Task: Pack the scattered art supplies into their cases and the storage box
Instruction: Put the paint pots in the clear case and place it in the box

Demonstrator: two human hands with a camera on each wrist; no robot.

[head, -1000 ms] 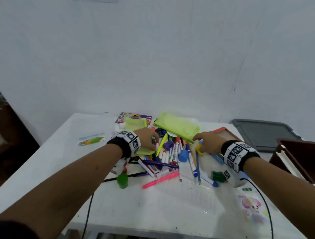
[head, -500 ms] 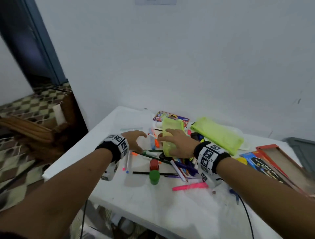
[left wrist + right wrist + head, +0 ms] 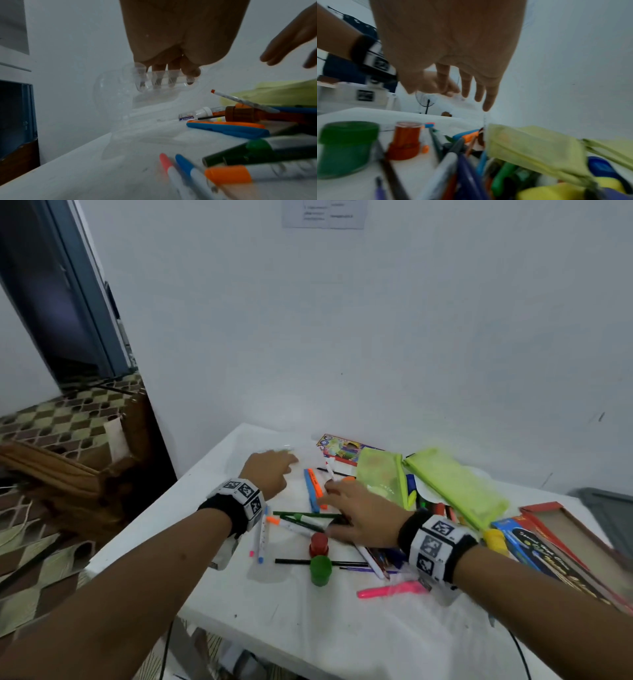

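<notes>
Markers, pens and pencils lie in a loose heap (image 3: 308, 518) on the white table (image 3: 308, 628). My left hand (image 3: 286, 463) reaches to the back left. Its fingers curl over the rim of a clear plastic case (image 3: 154, 86) and show through it. My right hand (image 3: 330, 496) hovers palm down over the heap, fingers straight and spread, holding nothing. It sits just left of a lime green pouch (image 3: 380, 477); a second green pouch (image 3: 455, 487) lies beside that. A blue and an orange marker (image 3: 313, 487) lie between my hands.
A red jar (image 3: 319, 544) and a green jar (image 3: 321, 570) stand in front of my right hand, with a pink highlighter (image 3: 394, 590) nearer me. A coloured-pencil box (image 3: 342, 446) lies at the back. Blue and red-brown boxes (image 3: 548, 542) fill the right side.
My right hand has let go of the green pouch and slid left over the markers. My left hand has reached farther back onto the clear case.
</notes>
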